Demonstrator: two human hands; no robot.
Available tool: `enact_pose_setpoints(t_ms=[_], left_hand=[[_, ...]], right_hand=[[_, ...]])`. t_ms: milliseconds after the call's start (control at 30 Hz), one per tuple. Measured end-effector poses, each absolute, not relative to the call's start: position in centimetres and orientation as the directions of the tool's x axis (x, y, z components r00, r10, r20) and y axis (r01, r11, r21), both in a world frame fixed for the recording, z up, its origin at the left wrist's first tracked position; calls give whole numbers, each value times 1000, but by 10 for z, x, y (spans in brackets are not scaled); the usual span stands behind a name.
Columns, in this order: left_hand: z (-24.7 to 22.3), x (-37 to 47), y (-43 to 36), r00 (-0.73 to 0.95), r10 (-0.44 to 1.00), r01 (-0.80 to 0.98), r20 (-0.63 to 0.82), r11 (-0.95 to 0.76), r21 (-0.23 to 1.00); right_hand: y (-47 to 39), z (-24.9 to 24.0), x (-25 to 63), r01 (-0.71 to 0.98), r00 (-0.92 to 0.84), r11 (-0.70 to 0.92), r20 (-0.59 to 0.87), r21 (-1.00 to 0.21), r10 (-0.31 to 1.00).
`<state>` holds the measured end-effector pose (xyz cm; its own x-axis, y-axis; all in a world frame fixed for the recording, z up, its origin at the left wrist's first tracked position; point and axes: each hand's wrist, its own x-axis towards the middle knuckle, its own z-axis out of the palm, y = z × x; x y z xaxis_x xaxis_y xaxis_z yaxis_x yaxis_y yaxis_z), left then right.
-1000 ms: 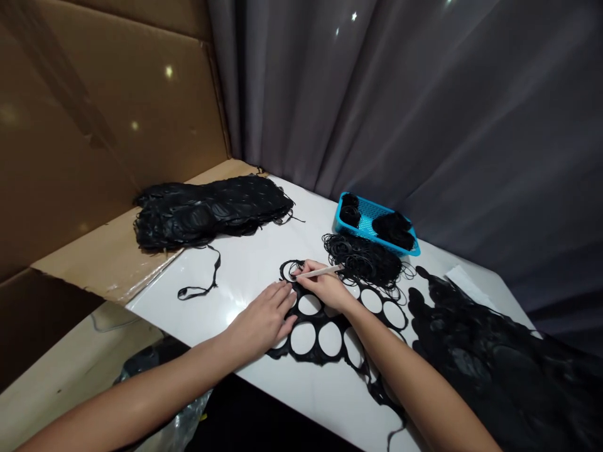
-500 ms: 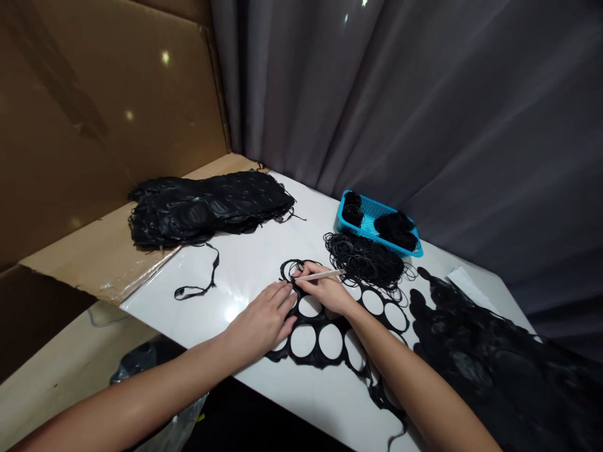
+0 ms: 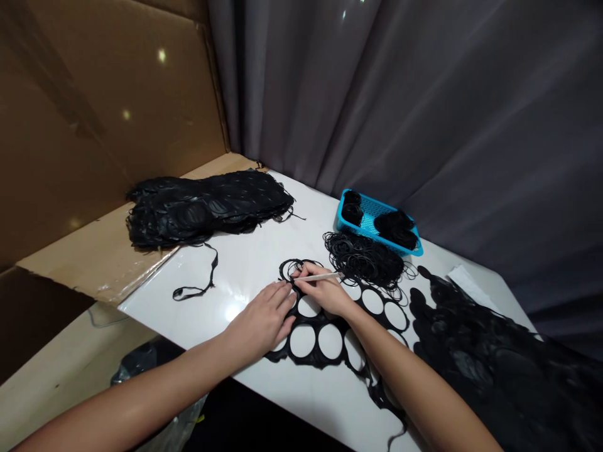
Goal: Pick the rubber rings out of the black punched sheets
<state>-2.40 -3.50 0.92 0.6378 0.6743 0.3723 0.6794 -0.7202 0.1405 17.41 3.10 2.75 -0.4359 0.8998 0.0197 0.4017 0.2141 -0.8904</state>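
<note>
A thin black sheet [image 3: 316,321] with rows of large round holes lies flat on the white table. My left hand [image 3: 264,319] rests palm down on its left part, fingers stretched out. My right hand [image 3: 323,289] pinches a slim pale stick [image 3: 323,276], whose left end touches the sheet's upper left corner, close to my left fingertips. Around that spot a loose black ring [image 3: 286,268] shows on the table. Just beyond my right hand sits a tangled heap of thin black rings [image 3: 365,258].
A blue basket [image 3: 370,232] holding black ring bundles stands behind the heap. Stacked black sheets [image 3: 207,207] lie at the back left, and a black strip [image 3: 214,270] in front of them. More black sheets [image 3: 494,358] spread at right, beside white paper [image 3: 468,285].
</note>
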Motion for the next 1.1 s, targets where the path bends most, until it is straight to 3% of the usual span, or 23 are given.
enact_pose_setpoints(t_ms=[100, 233, 300, 367, 433, 467, 533, 567, 633, 767, 833, 1000, 1100], left_hand=[[9, -24, -35, 624, 680, 682, 385, -714, 157], [5, -23, -34, 613, 666, 668, 425, -725, 171], [4, -24, -34, 618, 654, 656, 436, -735, 173], [6, -26, -32, 621, 653, 646, 433, -739, 190], [12, -29, -27, 635, 666, 634, 391, -739, 230], [16, -31, -23, 649, 675, 628, 351, -735, 256], [26, -34, -10, 657, 707, 636, 262, -706, 310], [30, -34, -2, 644, 729, 657, 230, -682, 321], [35, -31, 18, 590, 779, 719, 211, -626, 302], [30, -17, 62, 572, 796, 756, 196, -605, 250], [25, -9, 79, 607, 776, 726, 170, -629, 280], [25, 2, 110, 643, 750, 688, 154, -654, 315], [33, 3, 130, 583, 788, 735, 199, -616, 285]], right_hand=[[25, 25, 170, 453, -486, 373, 126, -810, 865], [27, 27, 169, 580, -623, 661, 263, -476, 736], [43, 34, 181, 678, -521, 614, 324, -404, 789], [66, 45, 203, 785, -249, 440, 428, -436, 869], [86, 59, 230, 825, 13, 271, 496, -495, 868], [92, 65, 243, 779, 160, 193, 486, -597, 860], [89, 74, 265, 512, 385, 81, 312, -855, 869], [82, 77, 272, 336, 424, 35, 184, -941, 887], [59, 78, 279, -2, 363, -65, -61, -998, 930], [2, 70, 281, -492, 155, -218, -331, -843, 931], [-22, 65, 282, -628, 126, -232, -391, -743, 912], [-60, 69, 283, -841, 54, -178, -406, -511, 912], [-66, 71, 273, -833, -7, -198, -348, -517, 937]])
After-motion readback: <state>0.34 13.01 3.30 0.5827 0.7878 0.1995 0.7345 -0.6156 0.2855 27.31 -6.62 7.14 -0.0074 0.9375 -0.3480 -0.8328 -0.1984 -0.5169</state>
